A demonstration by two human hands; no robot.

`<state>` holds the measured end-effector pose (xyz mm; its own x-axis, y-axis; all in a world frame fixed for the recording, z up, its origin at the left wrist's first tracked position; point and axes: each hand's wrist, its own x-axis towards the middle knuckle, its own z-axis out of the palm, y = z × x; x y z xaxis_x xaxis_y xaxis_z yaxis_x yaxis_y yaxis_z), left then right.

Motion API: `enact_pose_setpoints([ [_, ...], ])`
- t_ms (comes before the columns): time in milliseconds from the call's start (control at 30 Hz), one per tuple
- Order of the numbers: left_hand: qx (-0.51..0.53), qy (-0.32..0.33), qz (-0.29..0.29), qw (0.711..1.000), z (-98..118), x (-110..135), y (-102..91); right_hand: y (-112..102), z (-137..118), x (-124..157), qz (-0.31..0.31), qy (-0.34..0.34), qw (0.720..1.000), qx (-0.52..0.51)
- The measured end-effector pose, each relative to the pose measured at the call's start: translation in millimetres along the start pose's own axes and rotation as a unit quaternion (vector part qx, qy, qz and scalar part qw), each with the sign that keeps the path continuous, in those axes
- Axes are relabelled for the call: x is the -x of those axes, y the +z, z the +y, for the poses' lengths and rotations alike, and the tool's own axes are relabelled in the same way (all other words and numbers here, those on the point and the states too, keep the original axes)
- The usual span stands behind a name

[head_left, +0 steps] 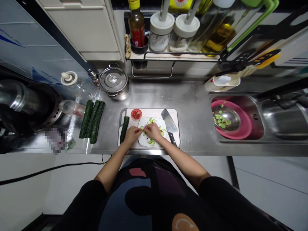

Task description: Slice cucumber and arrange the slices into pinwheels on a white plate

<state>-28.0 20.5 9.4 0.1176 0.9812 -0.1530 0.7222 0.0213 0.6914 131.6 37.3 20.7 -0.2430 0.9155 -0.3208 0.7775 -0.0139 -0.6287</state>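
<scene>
Two hands (132, 135) (154, 132), both with fingertips pinched together, meet over curved green slices (150, 141) on a smooth, rounded-square plate (143, 140).

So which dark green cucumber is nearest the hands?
The lone cucumber on the cutting board, beside the left hand; the other three cucumbers lie together on the steel counter.

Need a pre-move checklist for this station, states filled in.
1. Plate fully on the cutting board: ok.
2. Knife apart from the right hand and left hand: ok, it lies to the plate's right.
3. Small red dish upright, red pieces inside: ok.
4. Firm pinch on something between the fingertips: cannot tell, too small.
5. Whole cucumber on the board apart from the left hand: cannot tell, gap too narrow.
</scene>
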Motion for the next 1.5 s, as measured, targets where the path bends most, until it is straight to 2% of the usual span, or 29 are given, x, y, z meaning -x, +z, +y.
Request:
enact_pose_setpoints([
  [300, -0.01, -0.016, 0.008, 1.0, 7.8, 6.2, 1.7, 1.3, 2.6, -2.3, -0.011, -0.001, 1.0, 0.012],
  [600, -0.062, -0.064, 0.038, 0.995, 16.0, 13.2, 13.3, 2.6, 6.9, -1.0, -0.02, -0.02, 0.999, 0.029],
  [1033, -0.063, -0.081, 0.062, 0.993, 16.2, 11.9, 18.6, -0.5, 2.6, 1.3, -0.03, -0.022, 0.998, 0.044],
  [1500, -0.064, -0.085, 0.058, 0.993, 16.5, 10.0, 18.3, -5.0, -3.0, 5.5, -0.04, -0.027, 0.996, 0.076],
])
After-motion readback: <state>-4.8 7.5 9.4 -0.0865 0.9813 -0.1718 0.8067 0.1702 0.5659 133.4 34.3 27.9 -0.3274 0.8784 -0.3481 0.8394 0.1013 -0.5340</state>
